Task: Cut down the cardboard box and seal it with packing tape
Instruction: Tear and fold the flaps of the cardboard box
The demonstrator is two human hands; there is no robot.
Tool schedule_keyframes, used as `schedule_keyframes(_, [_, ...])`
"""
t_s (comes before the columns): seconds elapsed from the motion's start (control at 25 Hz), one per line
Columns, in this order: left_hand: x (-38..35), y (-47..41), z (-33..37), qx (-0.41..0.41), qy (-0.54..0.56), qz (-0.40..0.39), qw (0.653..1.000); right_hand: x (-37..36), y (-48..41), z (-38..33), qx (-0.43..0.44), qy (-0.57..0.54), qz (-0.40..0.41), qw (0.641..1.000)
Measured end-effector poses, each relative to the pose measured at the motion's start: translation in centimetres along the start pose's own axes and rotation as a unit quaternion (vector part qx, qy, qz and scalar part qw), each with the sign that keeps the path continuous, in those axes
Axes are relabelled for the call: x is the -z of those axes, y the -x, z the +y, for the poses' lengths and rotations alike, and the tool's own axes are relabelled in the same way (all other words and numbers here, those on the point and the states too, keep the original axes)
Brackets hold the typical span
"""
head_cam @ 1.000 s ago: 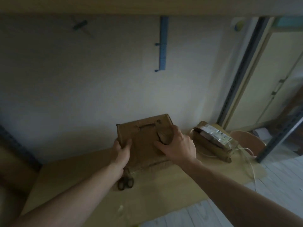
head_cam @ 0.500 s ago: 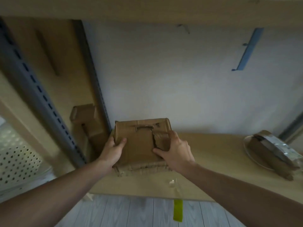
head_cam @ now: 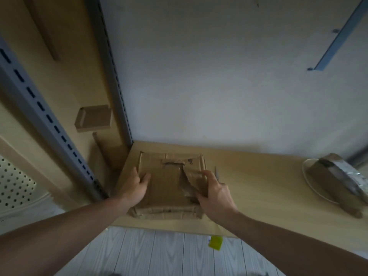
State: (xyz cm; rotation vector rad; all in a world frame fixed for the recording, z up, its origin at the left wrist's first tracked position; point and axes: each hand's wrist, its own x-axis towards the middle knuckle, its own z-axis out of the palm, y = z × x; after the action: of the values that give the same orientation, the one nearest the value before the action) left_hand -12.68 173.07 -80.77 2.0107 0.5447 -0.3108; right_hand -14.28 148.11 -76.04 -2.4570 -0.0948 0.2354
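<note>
The cardboard box [head_cam: 167, 182] is lying flat at the left end of the desk [head_cam: 258, 186]; it is looking light, soft and creased, so its firmer side edges seem best for holding. The left hand [head_cam: 137, 188] is gripping the left edge, and the right hand [head_cam: 214, 196] is pinching the torn flap [head_cam: 192, 176].

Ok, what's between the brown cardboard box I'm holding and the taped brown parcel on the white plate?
Head view: mostly bare tan wooden shelf, plus one thin grey pointed object beside the brown cardboard box; the taped brown parcel sits farther right.
</note>
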Motion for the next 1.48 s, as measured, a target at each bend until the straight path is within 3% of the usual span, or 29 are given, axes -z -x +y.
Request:
schedule_keyframes(0.08, [0.2, 0.0, 0.5, -0.022, -0.105, 0.035, 0.994, -0.1, -0.5, 0.2, 0.003, 0.014, -0.013, 1.0])
schedule_keyframes(0.2, [-1.3, 1.8, 3.7, -0.141, -0.264, 0.123, 0.946, -0.4, -0.8, 0.1, 0.025, 0.063, 0.001, 0.998])
schedule_keyframes(0.32, [-5.1, 2.8, 7.1, -0.091, -0.287, 0.084, 0.95, -0.5, -1.4, -0.3, 0.043, 0.144, 0.023, 0.988])
schedule_keyframes(0.4, [-6.3, 2.3, 8.3, -0.029, -0.275, 0.09, 0.957, 0.0, -2.0, -0.3, 0.064, 0.156, 0.027, 0.985])
schedule_keyframes(0.48, [-6.0, 2.0, 8.6, -0.02, -0.251, 0.111, 0.962, 0.5, -2.6, 0.3, 0.083, 0.129, 0.024, 0.988])
schedule_keyframes(0.72, [-1.2, 2.8, 6.9, -0.143, -0.187, 0.039, 0.971, 2.0, -2.9, 1.4, 0.078, 0.059, 0.012, 0.995])
schedule_keyframes(0.88, [1.0, 3.4, 5.0, -0.217, -0.24, 0.03, 0.946, 2.0, -3.0, 1.3, 0.03, 0.03, 0.019, 0.999])
schedule_keyframes(1.0, [1.2, 3.6, 3.7, -0.215, -0.279, 0.014, 0.936, 2.4, -3.3, 1.2, 0.002, 0.014, 0.021, 1.0])
schedule_keyframes(1.08, [1.1, 3.5, 4.0, -0.197, -0.236, -0.015, 0.952, 2.6, -3.4, 0.9, 0.029, 0.071, 0.02, 0.997])
schedule_keyframes(1.2, [1.0, 3.6, 4.2, -0.191, -0.172, -0.022, 0.966, 1.9, -3.6, -0.6, 0.085, 0.244, -0.008, 0.966])
schedule_keyframes(1.32, [0.8, 3.6, 4.2, -0.186, -0.127, -0.032, 0.974, 0.0, -4.4, -2.6, 0.084, 0.295, -0.044, 0.951])
schedule_keyframes(1.4, [1.0, 3.3, 4.1, -0.185, -0.089, -0.04, 0.978, -0.1, -4.9, -3.2, 0.07, 0.262, -0.045, 0.961])
schedule_keyframes(1.48, [1.4, 3.3, 3.6, -0.193, -0.057, -0.056, 0.978, 0.9, -5.7, -2.4, 0.03, 0.145, -0.023, 0.989])
